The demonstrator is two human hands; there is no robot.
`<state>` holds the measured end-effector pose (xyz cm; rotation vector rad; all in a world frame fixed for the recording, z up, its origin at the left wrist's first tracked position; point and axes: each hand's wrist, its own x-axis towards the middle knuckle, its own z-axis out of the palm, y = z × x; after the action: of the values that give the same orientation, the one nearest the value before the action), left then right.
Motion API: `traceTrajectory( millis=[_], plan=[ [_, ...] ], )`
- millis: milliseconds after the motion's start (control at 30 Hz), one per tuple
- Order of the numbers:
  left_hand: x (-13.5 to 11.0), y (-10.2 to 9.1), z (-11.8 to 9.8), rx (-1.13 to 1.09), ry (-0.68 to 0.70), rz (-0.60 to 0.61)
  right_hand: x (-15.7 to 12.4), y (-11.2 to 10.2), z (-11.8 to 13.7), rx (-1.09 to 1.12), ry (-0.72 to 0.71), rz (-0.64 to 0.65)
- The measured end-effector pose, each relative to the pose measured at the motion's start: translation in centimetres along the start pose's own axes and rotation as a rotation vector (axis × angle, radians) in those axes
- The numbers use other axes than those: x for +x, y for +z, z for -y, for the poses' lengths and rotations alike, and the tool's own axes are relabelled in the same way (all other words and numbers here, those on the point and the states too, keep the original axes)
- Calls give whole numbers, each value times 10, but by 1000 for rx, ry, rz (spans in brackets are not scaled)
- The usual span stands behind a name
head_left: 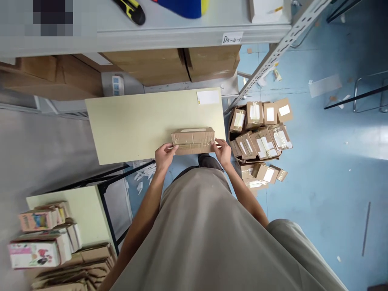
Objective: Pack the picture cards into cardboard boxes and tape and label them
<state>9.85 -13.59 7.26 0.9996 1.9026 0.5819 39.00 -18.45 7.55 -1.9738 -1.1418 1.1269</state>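
Note:
A small brown cardboard box [192,140], taped along its seam, rests at the near edge of a pale yellow-green table [130,125]. My left hand [164,155] grips the box's left end with its fingers curled on it. My right hand [222,151] presses against the right end, fingers curled over the taped corner. Both forearms reach forward from my grey-clad body below.
A white label [207,97] lies at the table's far right corner. A heap of taped parcels [260,135] sits on the blue floor to the right. Shelving [169,34] with large cartons [182,64] stands behind. Colourful product boxes [39,238] are stacked lower left.

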Motion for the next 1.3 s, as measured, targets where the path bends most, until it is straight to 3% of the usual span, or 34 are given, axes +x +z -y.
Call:
traceTrajectory(
  millis=[233, 433, 600, 800, 1000, 1200, 1300],
  plan=[
    [-58, 17, 48, -63, -4, 32, -72, -25, -41, -60, 43, -5],
    [-127, 58, 86, -103, -103, 160, -156, -62, -100, -96, 80, -112],
    [-175, 101, 89, -51, -23, 370, -203, -109, -155, -28, 159, -169],
    [-212, 154, 79, 73, 29, 584, -223, -164, -200, -127, 292, -137],
    [-257, 228, 58, 176, -105, 702, -237, -223, -247, -115, 499, -169],
    [-318, 337, 36, 364, -174, 930, -252, -310, -319, -85, 649, -294],
    [-354, 385, 34, 387, -162, 1037, -260, -350, -349, -153, 650, -375]
  ],
)
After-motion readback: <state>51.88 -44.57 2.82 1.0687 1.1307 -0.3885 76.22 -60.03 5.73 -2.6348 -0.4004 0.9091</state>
